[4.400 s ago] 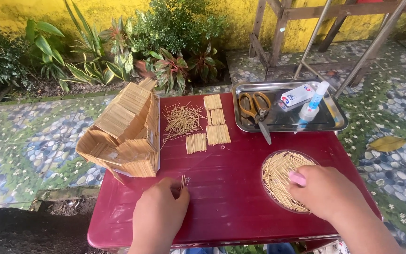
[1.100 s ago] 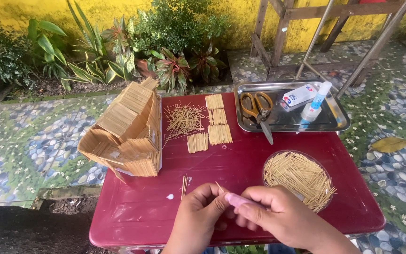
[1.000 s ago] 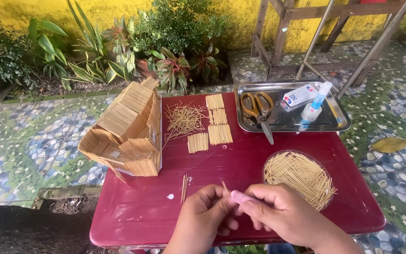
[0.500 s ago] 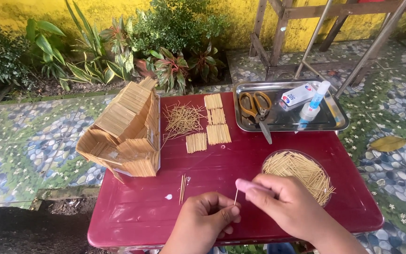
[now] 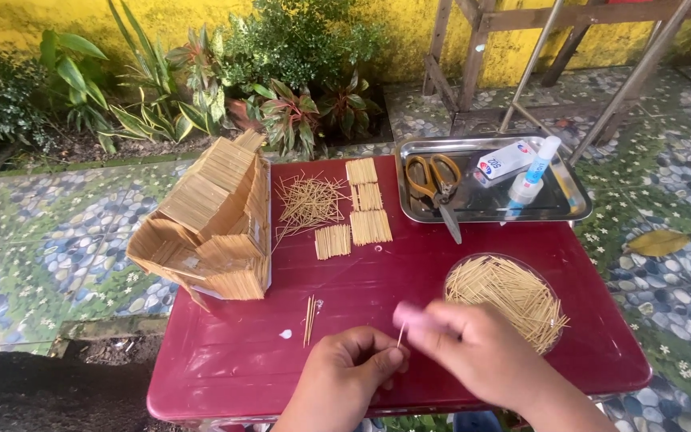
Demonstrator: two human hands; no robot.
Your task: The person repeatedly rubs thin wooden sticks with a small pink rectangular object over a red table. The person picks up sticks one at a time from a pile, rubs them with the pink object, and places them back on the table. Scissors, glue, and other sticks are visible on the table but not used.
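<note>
Both my hands meet over the near edge of a dark red table [image 5: 225,376]. My left hand [image 5: 345,374] is curled shut and my right hand [image 5: 473,352] pinches a thin toothpick [image 5: 400,334] held upright between the two hands. Just left of them a few toothpicks [image 5: 310,318] lie side by side on the table, with a white glue drop [image 5: 285,334] near them. A clear round dish [image 5: 557,320] full of toothpicks sits right of my right hand.
A toothpick model house [image 5: 213,220] stands at the table's left. Behind it lie a loose toothpick pile [image 5: 307,202] and small glued toothpick panels [image 5: 367,212]. A metal tray [image 5: 481,210] at the back right holds scissors [image 5: 435,184], a glue bottle [image 5: 531,178] and a small box [image 5: 504,162].
My right hand went from the toothpick dish to my left hand near the table's front edge. Over the last second both hands shifted slightly while working one toothpick between them.
</note>
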